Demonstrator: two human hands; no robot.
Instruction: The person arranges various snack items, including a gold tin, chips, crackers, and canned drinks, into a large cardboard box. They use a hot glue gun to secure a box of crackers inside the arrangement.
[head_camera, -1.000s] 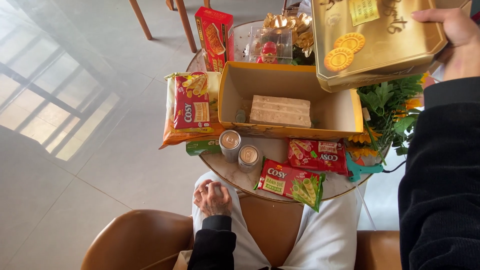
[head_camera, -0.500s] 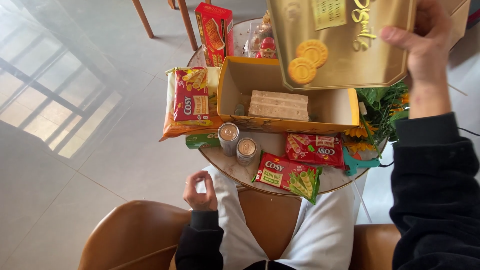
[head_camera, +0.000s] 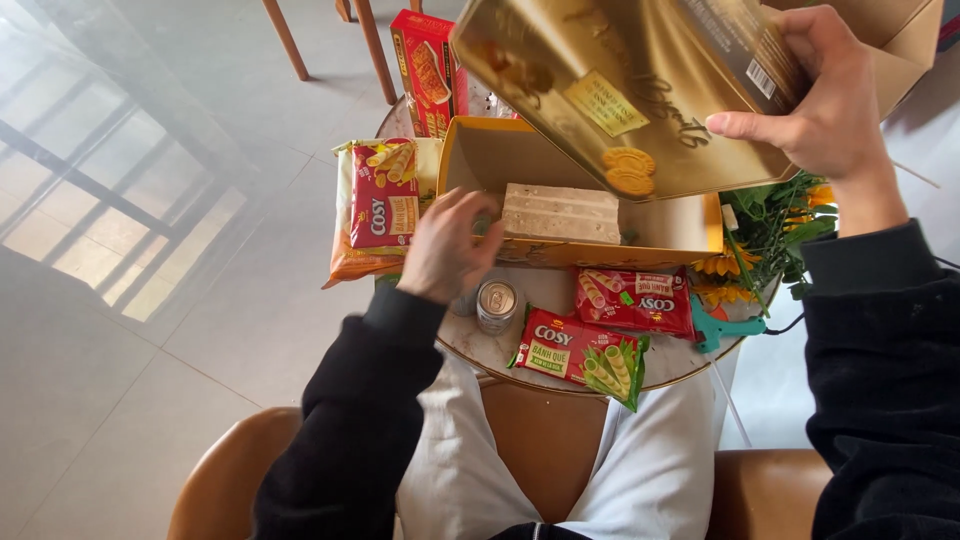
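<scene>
Right hand (head_camera: 825, 110): clamped on gold biscuit tin (head_camera: 620, 90), tilted above yellow box (head_camera: 690, 232) | Left hand (head_camera: 445, 245): fingers loosely apart, holding nothing, at the box's near-left rim, just beside pale block (head_camera: 560, 213) inside | Drink can (head_camera: 496, 305): on round table (head_camera: 480, 350), just below left hand.

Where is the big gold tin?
In the head view the gold tin is up top, tilted above the yellow box, held by the right hand.

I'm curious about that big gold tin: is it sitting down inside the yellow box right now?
No, the right hand holds the gold tin tilted in the air above the open yellow box.
</scene>
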